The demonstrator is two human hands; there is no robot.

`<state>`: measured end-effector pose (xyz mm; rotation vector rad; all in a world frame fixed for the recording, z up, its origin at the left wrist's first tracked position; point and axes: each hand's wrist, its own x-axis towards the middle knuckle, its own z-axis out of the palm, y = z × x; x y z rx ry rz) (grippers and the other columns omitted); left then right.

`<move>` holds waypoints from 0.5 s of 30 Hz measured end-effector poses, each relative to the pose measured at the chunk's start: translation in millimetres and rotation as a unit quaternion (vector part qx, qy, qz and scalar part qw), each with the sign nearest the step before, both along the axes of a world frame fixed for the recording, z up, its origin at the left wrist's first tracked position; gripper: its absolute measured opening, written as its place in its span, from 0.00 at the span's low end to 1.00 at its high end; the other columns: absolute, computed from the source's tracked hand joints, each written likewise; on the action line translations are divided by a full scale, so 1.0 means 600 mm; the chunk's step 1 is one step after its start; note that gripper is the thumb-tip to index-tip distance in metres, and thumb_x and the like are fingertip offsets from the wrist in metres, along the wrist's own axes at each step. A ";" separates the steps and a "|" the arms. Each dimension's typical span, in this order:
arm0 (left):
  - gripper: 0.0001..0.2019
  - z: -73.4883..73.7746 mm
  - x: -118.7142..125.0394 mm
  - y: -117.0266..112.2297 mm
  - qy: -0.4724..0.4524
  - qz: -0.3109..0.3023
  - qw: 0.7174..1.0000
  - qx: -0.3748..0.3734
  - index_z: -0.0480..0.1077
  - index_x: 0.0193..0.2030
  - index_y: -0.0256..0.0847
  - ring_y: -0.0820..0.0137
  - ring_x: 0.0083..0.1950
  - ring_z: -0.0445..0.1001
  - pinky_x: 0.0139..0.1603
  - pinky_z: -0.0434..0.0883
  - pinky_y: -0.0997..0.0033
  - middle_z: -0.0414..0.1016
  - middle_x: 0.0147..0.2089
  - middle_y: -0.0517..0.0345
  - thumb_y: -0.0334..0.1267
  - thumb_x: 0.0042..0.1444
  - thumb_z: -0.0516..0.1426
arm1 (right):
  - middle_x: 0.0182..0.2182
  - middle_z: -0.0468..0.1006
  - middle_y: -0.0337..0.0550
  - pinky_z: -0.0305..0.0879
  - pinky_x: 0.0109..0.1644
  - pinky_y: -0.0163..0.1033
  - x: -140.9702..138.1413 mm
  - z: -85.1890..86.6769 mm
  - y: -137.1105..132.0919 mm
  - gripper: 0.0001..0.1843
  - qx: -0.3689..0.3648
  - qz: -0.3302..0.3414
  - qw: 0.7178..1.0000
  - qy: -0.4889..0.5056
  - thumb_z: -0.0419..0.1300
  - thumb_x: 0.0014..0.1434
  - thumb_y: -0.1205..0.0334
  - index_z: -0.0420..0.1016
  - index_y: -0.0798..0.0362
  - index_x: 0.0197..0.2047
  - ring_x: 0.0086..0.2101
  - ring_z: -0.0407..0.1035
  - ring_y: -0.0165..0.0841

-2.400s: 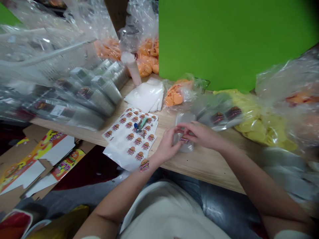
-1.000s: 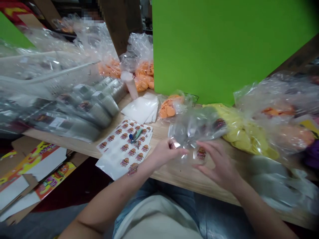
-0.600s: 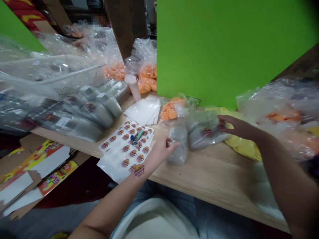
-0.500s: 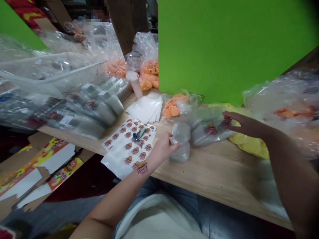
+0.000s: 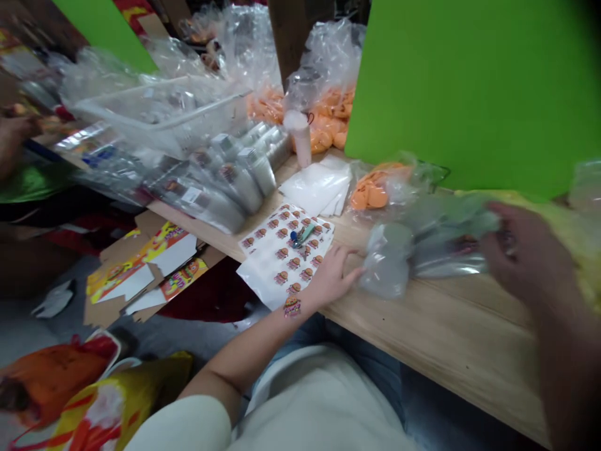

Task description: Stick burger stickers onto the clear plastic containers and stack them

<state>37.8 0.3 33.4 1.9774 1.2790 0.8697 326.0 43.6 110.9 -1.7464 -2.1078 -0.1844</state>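
My left hand (image 5: 335, 275) lies over the sticker sheet's right edge, fingers apart. Its fingertips reach the near side of some clear plastic containers (image 5: 387, 260), and I see nothing gripped in it. A burger sticker (image 5: 292, 306) is on my left wrist. My right hand (image 5: 530, 250), smeared by motion, has its thumb and fingers closed around the right end of a clear plastic pack (image 5: 441, 250) with a burger sticker on it. White sheets of burger stickers (image 5: 282, 254) lie left of my left hand, with keys (image 5: 300, 238) on top.
Stacked clear packs (image 5: 211, 194) and a translucent basket (image 5: 164, 116) stand at the left. Behind are a pink cup (image 5: 300, 141), white sheets (image 5: 317, 185) and a bag of orange discs (image 5: 375, 188). A green panel (image 5: 469, 94) rises at the back. Another person's hand (image 5: 14, 134) is far left.
The view has swung left, so most things appear further right. My right hand has moved right and closed around the pack's end. My left hand stays beside the clear containers.
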 end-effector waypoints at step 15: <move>0.13 0.078 -0.051 -0.056 0.241 -0.178 0.943 0.148 0.72 0.37 0.37 0.66 0.43 0.70 0.50 0.65 0.64 0.72 0.35 0.51 0.34 0.60 0.46 | 0.52 0.68 0.55 0.55 0.58 0.53 -0.265 0.007 -0.082 0.23 0.021 0.189 0.978 0.080 0.53 0.58 0.57 0.64 0.56 0.55 0.53 0.59 0.45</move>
